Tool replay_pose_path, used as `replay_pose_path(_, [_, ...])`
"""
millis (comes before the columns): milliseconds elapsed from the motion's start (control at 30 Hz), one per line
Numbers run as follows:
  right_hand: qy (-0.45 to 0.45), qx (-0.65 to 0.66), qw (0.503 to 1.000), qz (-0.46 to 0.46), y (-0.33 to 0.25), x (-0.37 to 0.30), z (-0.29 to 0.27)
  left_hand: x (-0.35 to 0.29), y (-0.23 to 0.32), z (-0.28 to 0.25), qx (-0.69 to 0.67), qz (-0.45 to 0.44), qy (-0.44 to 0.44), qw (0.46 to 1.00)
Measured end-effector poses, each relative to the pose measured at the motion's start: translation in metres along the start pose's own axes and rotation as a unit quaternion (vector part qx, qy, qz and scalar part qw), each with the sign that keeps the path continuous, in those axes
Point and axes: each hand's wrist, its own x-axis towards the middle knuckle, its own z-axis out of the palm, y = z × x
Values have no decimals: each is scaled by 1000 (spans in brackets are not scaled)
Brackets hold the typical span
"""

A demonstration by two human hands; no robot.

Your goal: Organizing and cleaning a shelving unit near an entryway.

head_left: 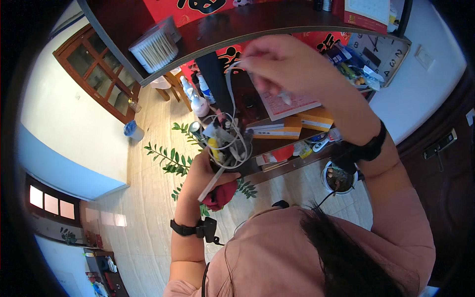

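My right hand (279, 62), raised in front of the shelf, pinches the upper end of a thin white cable (230, 89). The cable hangs down from those fingers and loops loosely over a dark holder (247, 146) crowded with small items, a yellow one among them. Around the near side of this holder my left hand (202, 173) is closed, its thumb pointing right. A straight white end of the cable lies across that hand. Just below sits a dark red object (220, 196), its kind unclear. The left fingertips are hidden behind the holder.
A box of cotton swabs (156, 49) stands on the upper shelf (213, 32). Spray bottles (204, 89) stand behind the holder. Orange boxes (282, 129) lie on the lower shelf, above an open drawer of odds and ends (297, 151). Plant leaves (170, 158) spread at left.
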Motion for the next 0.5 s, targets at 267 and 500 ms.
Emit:
replay_pose_path(267, [-233, -218, 932, -174, -20, -24, 43, 9, -10, 10, -1, 52, 20, 998])
replay_pose_path(500, [-156, -378, 887, -212, 7, -6, 16, 5, -1, 0, -85, 46, -5, 995])
